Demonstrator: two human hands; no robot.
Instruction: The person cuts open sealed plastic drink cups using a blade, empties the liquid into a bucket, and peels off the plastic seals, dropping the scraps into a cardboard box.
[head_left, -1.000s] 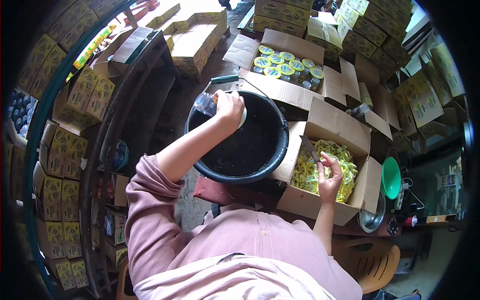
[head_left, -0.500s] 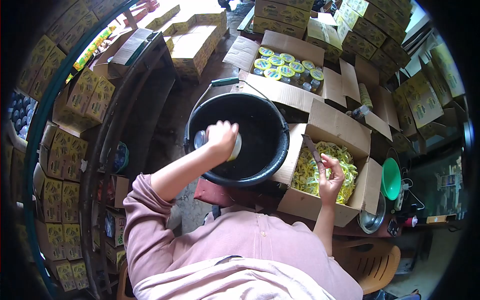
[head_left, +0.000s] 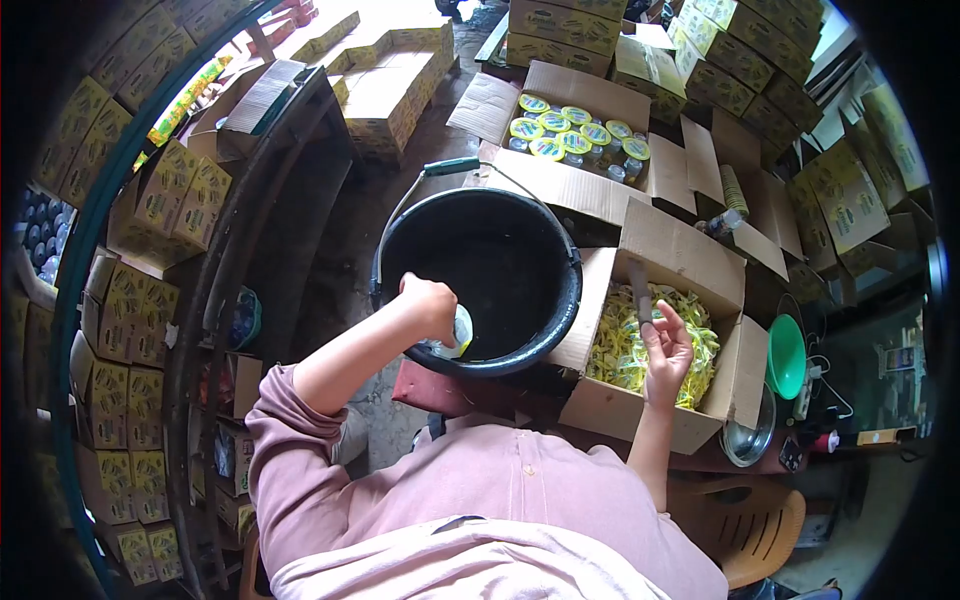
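My left hand (head_left: 428, 312) is inside the black bucket (head_left: 505, 362), near its left front rim. Its fingers are closed round a clear plastic cup (head_left: 462, 334), mostly hidden under the hand. In my right hand (head_left: 667, 358) is a thin dark knife (head_left: 640, 292), blurred, its blade pointing up and away from me. That hand hovers over an open cardboard box (head_left: 655, 425) filled with yellow-green strips (head_left: 612, 355).
Behind the bucket, an open carton (head_left: 585, 195) holds several clear cups with yellow-green lids (head_left: 547, 149). A green bowl (head_left: 786, 357) stands at the right. Stacked printed boxes (head_left: 130, 400) line the left shelf; a plastic chair (head_left: 750, 525) is at lower right.
My left hand has turned and come slightly closer to me with the cup, toward the bucket's front left rim. My right hand has tilted the knife more upright.
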